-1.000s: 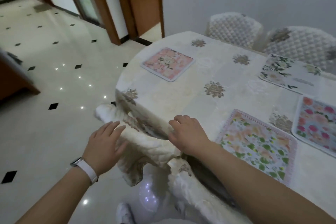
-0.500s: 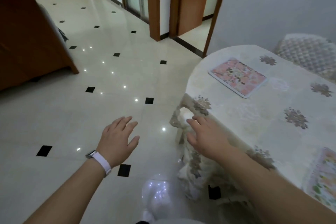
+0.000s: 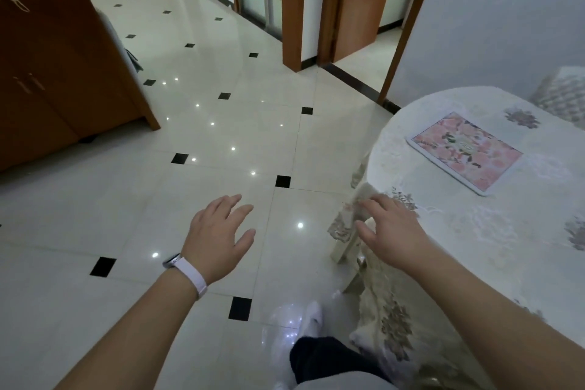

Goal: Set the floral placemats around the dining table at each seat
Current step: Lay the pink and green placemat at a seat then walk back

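A pink floral placemat [image 3: 464,152] lies flat on the dining table [image 3: 493,231], which is covered with a cream flowered cloth, at the right. My right hand [image 3: 387,231] rests with spread fingers on the table's near-left edge, touching the cloth-covered top of a chair [image 3: 348,237] tucked under it. My left hand [image 3: 218,237], with a white wristband, hovers open over the floor to the left of the table, holding nothing. No other placemats are in view.
A padded chair [image 3: 563,98] stands behind the table at the far right. A brown wooden cabinet [image 3: 57,73] fills the left. Wooden door frames [image 3: 292,6] stand at the back. White tiled floor [image 3: 221,142] spreads between them. My leg and white shoe [image 3: 313,317] are below.
The view has swung left, so the other placemats on the table have left the frame. Both hands came off the chair's covered back; my left hand now hangs over the floor.
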The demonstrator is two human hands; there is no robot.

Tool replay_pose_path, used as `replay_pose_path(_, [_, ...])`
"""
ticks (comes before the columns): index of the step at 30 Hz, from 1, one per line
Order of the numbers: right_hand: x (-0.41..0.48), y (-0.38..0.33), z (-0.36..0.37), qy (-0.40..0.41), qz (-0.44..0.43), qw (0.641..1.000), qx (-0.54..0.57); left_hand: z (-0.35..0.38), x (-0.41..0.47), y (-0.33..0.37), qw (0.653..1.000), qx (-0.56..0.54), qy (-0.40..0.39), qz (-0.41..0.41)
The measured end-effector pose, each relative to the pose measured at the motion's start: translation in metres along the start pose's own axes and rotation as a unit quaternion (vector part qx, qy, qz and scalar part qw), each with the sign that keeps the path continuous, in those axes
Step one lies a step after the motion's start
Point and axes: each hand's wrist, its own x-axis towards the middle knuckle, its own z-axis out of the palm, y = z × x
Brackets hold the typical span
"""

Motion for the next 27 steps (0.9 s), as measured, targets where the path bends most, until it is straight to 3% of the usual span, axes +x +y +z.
replay_pose_path(10, [0.129,0.053,0.03,-0.022,0.098,0.989,0.105,0.025,0.167,-0.022,0.998,0.025,-0.058,0.017])
replay_pose_path(14, [0.167,0.078,0.028,-0.022,0.16,0.974,0.16,0.035,0.255,0.0,0.996,0.013,-0.07,0.059])
replay_pose_path(27, [0.221,0.154,0.006,0.004,0.27,0.952,0.143,0.081,0.421,0.067,0.966,-0.01,-0.135,0.219])
